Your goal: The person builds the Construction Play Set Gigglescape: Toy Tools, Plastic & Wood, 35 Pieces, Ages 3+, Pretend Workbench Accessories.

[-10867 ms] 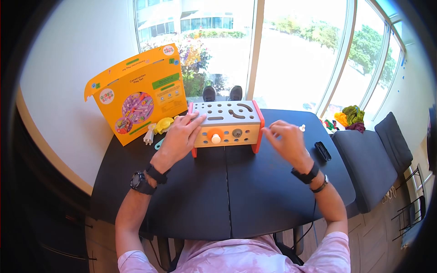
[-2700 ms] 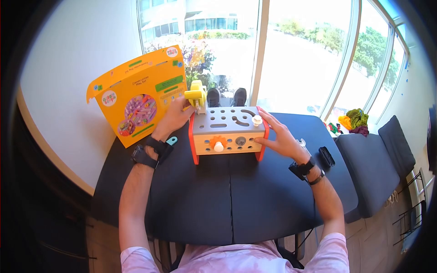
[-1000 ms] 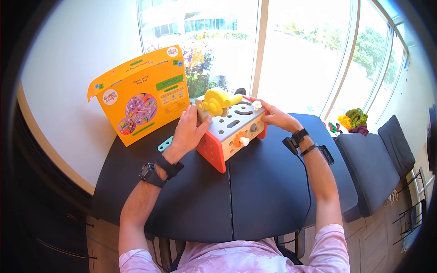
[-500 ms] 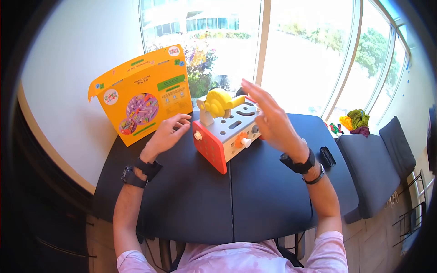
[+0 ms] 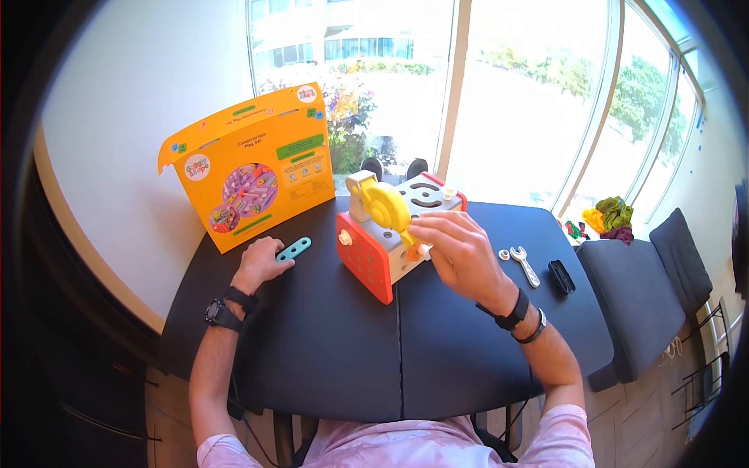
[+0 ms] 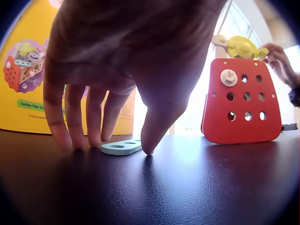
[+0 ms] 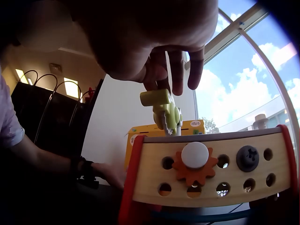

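The left hand [image 5: 261, 264] is lowered over one end of a teal strip [image 5: 295, 249] with holes. In the left wrist view, the hand's [image 6: 126, 70] fingertips and thumb tip rest on the table either side of the strip [image 6: 121, 147], without a visible grip. The right hand [image 5: 462, 253] pinches the handle end of a yellow toy saw [image 5: 386, 209], which a grey bracket [image 5: 356, 187] joins to the toolbox's top. The wooden toolbox [image 7: 211, 173] has red ends [image 6: 243, 103], an orange gear [image 7: 195, 176] under a white knob and a grey screw [image 7: 247, 158].
A yellow carton [image 5: 250, 175] stands behind the left hand. Right of the toolbox lie a white wrench [image 5: 525, 267], a small white piece [image 5: 504, 254] and a black case [image 5: 561, 277]. Beyond the table's right edge is a grey chair [image 5: 628, 288] with coloured cloth [image 5: 608, 214] behind it.
The left hand has left the toolbox and come down to the teal strip. The right hand has moved from the toolbox's right side to the yellow saw, whose handle end has swung down toward the person.
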{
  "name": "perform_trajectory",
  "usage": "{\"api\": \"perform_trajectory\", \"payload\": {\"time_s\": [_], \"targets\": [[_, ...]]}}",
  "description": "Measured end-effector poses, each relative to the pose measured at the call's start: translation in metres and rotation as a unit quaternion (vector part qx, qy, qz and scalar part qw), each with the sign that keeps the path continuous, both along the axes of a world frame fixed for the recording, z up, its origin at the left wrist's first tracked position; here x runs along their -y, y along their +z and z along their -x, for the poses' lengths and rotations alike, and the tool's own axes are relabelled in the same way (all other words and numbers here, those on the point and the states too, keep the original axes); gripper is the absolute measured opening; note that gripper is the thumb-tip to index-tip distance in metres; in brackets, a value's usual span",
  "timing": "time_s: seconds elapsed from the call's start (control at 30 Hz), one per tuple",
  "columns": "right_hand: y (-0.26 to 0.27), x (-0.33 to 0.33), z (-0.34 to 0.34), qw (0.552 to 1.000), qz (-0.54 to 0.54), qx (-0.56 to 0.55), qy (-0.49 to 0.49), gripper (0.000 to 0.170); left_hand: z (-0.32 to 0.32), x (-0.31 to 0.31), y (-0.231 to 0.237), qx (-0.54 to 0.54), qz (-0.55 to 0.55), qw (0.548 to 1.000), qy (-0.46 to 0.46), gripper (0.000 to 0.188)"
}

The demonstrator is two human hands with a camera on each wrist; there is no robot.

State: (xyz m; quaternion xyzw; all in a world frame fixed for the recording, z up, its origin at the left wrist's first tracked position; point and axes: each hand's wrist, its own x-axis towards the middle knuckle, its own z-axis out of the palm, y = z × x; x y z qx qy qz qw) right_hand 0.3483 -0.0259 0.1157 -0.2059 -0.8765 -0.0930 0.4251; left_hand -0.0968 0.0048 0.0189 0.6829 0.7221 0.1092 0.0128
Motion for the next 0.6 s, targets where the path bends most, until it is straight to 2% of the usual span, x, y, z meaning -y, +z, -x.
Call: {"api": "perform_trajectory", "payload": {"time_s": [0.17,0.27,0.37,0.47,0.57,0.6], "targets": [[0.04,0.009,0.009,0.999,0.015,-0.043,-0.017,0.068,-0.004,-0.003,0.003,0.025,0.004,1.0,0.007,0.042],[0.049,0.008,0.013,0.999,0.011,-0.031,-0.013,0.077,-0.006,-0.004,0.005,0.035,0.008,0.999,0.007,0.04],[0.044,0.009,0.018,0.999,0.014,-0.044,-0.027,0.072,-0.005,-0.007,0.002,0.04,-0.001,0.999,0.002,0.038],[0.032,0.003,0.01,0.998,-0.008,-0.047,-0.029,0.05,-0.001,-0.008,-0.001,0.04,-0.015,0.999,-0.005,0.036],[0.016,0.006,0.005,1.0,-0.015,0.003,-0.015,0.025,-0.002,-0.008,-0.001,0.044,-0.015,0.999,-0.005,0.035],[0.013,0.01,0.005,1.0,-0.001,0.01,-0.022,0.021,-0.002,-0.008,0.0,0.046,-0.011,0.999,-0.004,0.034]]}}
